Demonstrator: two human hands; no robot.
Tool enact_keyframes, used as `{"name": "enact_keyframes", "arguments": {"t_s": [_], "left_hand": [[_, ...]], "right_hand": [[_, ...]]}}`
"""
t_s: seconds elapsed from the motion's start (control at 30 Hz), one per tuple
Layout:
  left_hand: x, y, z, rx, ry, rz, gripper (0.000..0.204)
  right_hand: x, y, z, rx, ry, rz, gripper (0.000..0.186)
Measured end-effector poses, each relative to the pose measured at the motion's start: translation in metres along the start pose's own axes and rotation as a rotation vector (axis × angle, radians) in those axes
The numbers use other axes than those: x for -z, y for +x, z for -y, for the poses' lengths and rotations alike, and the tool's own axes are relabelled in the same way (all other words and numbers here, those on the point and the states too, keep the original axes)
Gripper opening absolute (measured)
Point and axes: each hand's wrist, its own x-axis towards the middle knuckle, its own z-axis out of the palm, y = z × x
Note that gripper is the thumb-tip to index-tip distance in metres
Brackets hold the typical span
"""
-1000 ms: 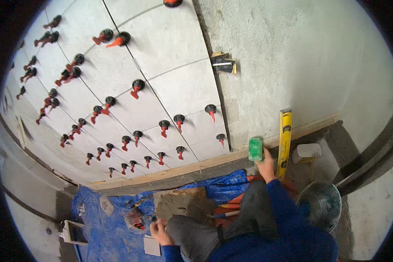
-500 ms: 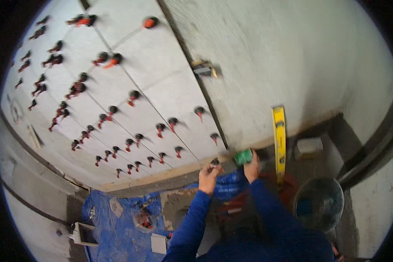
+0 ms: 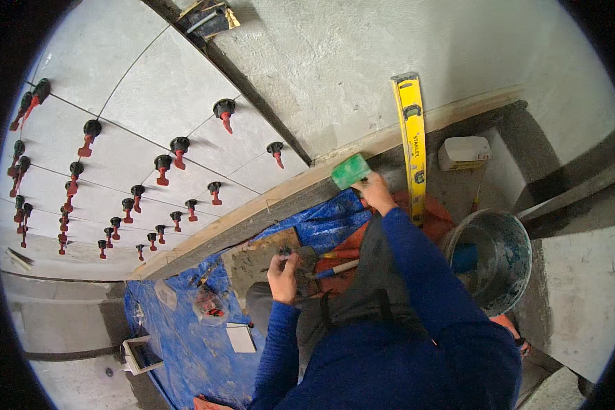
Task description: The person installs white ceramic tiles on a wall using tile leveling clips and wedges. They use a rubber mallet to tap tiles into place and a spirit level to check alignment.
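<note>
My right hand (image 3: 377,193) is closed around a green sponge-like block (image 3: 350,171), held in front of the wooden strip (image 3: 389,140) below the lower right corner of the tiled wall. My left hand (image 3: 281,281) is nearer my body, its thumb and fingers pinched on a small dark piece (image 3: 285,252); its exact kind is too small to make out. Large pale tiles (image 3: 150,75) cover the wall on the left. Black round caps with red handles, such as this tile leveling clip (image 3: 275,152), stick out along the joints.
A yellow spirit level (image 3: 413,150) leans against the bare wall. Right of it are a white tub (image 3: 464,153) and a clear bucket (image 3: 519,256). Blue sheeting (image 3: 191,348) covers the floor, bearing a plastic bag of red pieces (image 3: 210,305), a white tile piece (image 3: 240,337) and a mortar-smeared board (image 3: 256,263).
The view has tilted down and moved closer to the floor. My left hand has drawn back toward my body, away from the green block. My right hand still holds the block.
</note>
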Motion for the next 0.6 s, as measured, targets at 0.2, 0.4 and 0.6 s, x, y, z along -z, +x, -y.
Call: {"name": "enact_keyframes", "arguments": {"t_s": [0.2,0.4,0.6], "left_hand": [[-0.003,-0.013,-0.015,0.168,-0.203,0.052,0.019],[-0.036,0.005,-0.063,-0.008,-0.173,0.165,0.009],[-0.053,0.024,-0.104,-0.058,-0.541,0.166,0.011]], "right_hand": [[0.028,-0.014,-0.028,-0.016,-0.095,-0.078,0.048],[0.036,-0.02,-0.015,0.006,-0.247,-0.065,0.05],[0.047,-0.113,0.113,0.237,0.476,0.218,0.049]]}}
